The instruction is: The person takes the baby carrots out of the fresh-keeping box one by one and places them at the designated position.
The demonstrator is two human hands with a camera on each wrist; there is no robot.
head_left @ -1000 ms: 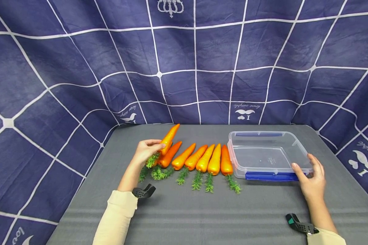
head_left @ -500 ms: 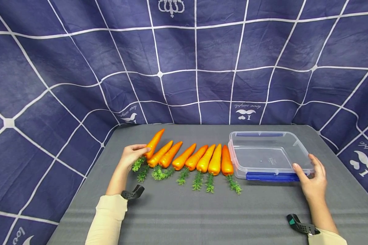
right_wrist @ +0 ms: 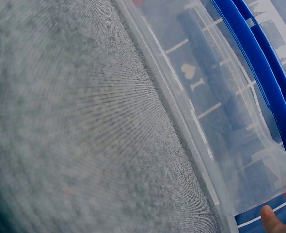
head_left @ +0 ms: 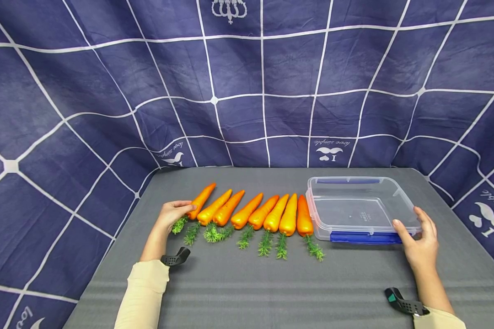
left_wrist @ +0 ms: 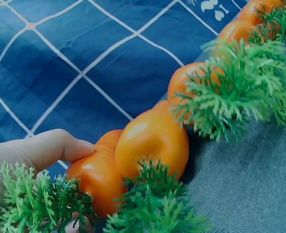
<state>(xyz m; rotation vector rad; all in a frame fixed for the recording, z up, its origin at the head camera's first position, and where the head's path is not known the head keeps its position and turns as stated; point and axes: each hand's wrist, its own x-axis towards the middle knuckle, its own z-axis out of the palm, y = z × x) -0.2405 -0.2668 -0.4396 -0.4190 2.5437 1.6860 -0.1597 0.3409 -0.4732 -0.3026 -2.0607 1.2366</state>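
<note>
My left hand [head_left: 170,214] pinches the leftmost carrot [head_left: 202,197] near its thick end, at the left end of a row. In the left wrist view the thumb presses on that carrot [left_wrist: 95,179], beside a neighbouring yellow-orange carrot [left_wrist: 155,141]. Several more glossy carrots [head_left: 258,214] with green leafy tops lie side by side, tips pointing away. To the right of the row stands a clear plastic food container [head_left: 354,227] with a blue clip. My right hand [head_left: 423,242] holds its front right corner, thumb at the front and fingers round the side.
A grey cloth [head_left: 271,292] covers the table. A blue curtain [head_left: 247,114] with white grid lines hangs behind and along both sides. The rightmost carrot [head_left: 304,219] lies against the container's left wall.
My left hand has moved left and down with its carrot, which was raised over the neighbouring ones and now lies left of them. The right hand and container have stayed put.
</note>
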